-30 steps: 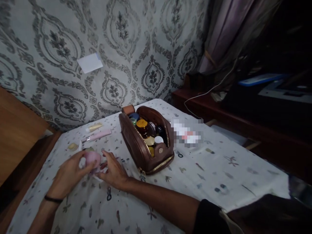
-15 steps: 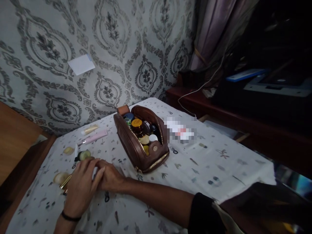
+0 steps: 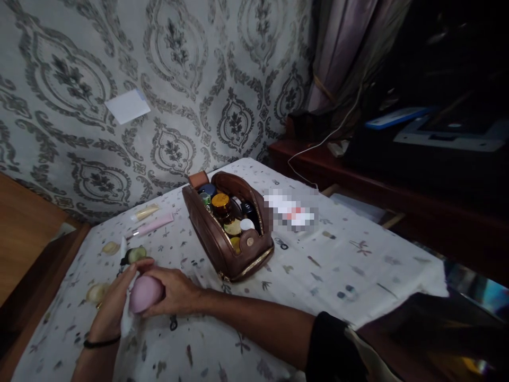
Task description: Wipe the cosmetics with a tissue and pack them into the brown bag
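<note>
A pink rounded object (image 3: 146, 295), with a smooth surface like a jar or lid, is held between my hands above the near left of the table. My right hand (image 3: 177, 291) grips it from the right, fingers above and thumb below. On its left side, my left hand (image 3: 113, 307) presses a thin white cloth or tissue (image 3: 128, 318) against it; most of those fingers are hidden. Close by lie a green-and-black bottle (image 3: 136, 255) and a cream-coloured item (image 3: 96, 293). To the right stands an unzipped brown toiletry bag (image 3: 210, 239) full of jars and bottles.
Toward the wall lie a pink tube (image 3: 155, 225), a yellowish tube (image 3: 145, 212) and a small beige item (image 3: 111, 248). A blurred-out white pack (image 3: 292, 209) is right of the bag. A dark red desk (image 3: 302, 155) with a pulled-out drawer borders the patterned tablecloth (image 3: 318, 281).
My left hand has moved down and left, off the top of the held object, so the pink surface and the white cloth now show. My right hand stays nearly in place.
</note>
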Available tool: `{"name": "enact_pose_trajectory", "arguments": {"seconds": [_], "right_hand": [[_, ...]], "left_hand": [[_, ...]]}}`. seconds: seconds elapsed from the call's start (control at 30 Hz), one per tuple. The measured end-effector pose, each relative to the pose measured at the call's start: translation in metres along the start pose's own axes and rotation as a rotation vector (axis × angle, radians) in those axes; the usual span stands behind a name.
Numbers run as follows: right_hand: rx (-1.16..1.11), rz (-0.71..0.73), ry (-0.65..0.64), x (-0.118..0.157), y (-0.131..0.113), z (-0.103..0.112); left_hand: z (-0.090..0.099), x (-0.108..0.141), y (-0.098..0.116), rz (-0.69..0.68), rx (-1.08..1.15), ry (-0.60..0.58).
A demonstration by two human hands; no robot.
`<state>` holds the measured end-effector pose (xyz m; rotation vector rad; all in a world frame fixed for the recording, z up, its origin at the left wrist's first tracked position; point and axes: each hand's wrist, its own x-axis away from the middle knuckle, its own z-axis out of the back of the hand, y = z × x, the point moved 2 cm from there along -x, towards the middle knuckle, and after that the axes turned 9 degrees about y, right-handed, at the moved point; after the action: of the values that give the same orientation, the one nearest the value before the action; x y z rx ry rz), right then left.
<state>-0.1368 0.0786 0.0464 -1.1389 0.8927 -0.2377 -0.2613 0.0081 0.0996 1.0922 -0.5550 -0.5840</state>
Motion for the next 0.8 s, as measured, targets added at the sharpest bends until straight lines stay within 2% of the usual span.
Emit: {"name": "enact_pose_trajectory", "arguments": {"seconds": [0.1, 0.2, 0.3, 0.37, 0.43, 0.67, 0.8], "right_hand": [[-0.01, -0.027, 0.045, 0.001, -0.003, 0.002], [0.027, -0.052, 0.079, 0.001, -0.005, 0.004], [0.082, -0.05, 0.077, 0.003, -0.005, 0.002], [0.103, -0.048, 0.083, 0.003, -0.004, 0.0], [0.107, -0.036, 0.085, 0.003, -0.003, -0.001], [0.171, -0.01, 0.029, 0.004, -0.007, -0.004], [0.049, 0.021, 0.017, 0.003, -0.007, -0.005]], "left_hand": [[-0.005, 0.003, -0.012, 0.108, 0.213, -0.004], [-0.014, 0.005, -0.02, 0.097, 0.338, 0.037], [-0.019, 0.005, -0.022, -0.044, 0.295, 0.124], [-0.019, 0.004, -0.021, -0.177, 0.19, 0.189], [-0.016, 0.004, -0.022, -0.25, 0.117, 0.246], [-0.005, 0.005, -0.034, -0.237, 0.135, 0.32], [0.0, 0.006, -0.034, -0.208, 0.149, 0.328]]}}
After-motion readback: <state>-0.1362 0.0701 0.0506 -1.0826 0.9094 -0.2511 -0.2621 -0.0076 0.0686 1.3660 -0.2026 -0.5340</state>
